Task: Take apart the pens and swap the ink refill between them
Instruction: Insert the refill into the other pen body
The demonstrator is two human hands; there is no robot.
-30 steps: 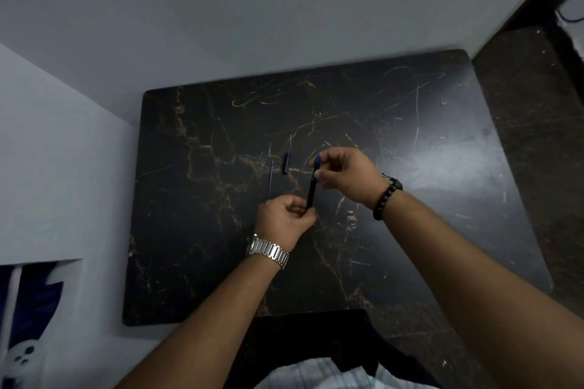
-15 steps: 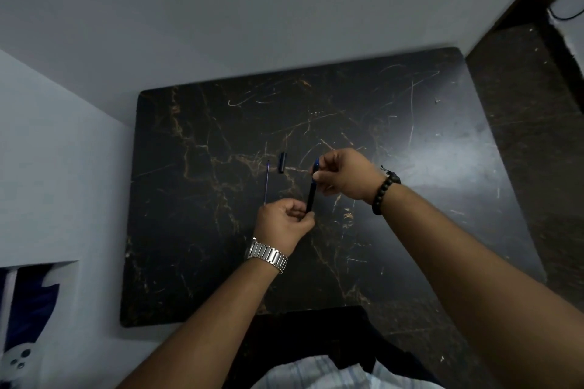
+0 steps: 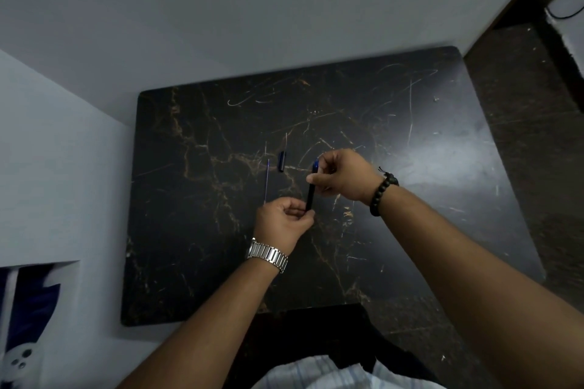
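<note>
**Both hands on one pen, loose parts waiting on the table**

The left hand (image 3: 281,221) pinches the lower end of a dark pen (image 3: 310,196) between thumb and fingertips, while the right hand (image 3: 343,175) pinches its upper end, where a blue tip or cap shows at the fingers. The pen is held above the dark marble table (image 3: 196,246), nearly upright in the view and tilted a little to the right at the top. It looks like a twisting or pulling step to open this pen, though which way the hands turn cannot be told.

Two loose parts lie on the table just beyond the left hand: a thin refill (image 3: 267,180), lying lengthwise away from the person, and a short dark blue piece (image 3: 281,161), probably a cap or barrel section, just to its right.

The risks from here are mostly small ones:

- If the pen comes apart suddenly, a small inner piece or the refill could drop out and be hard to spot on the dark, veined surface.
- The left hand sits very close to the near end of the thin refill; a sideways nudge could roll it away.
- Both refills may look alike once they are out, so setting the second beside the first invites a mix-up.
</note>
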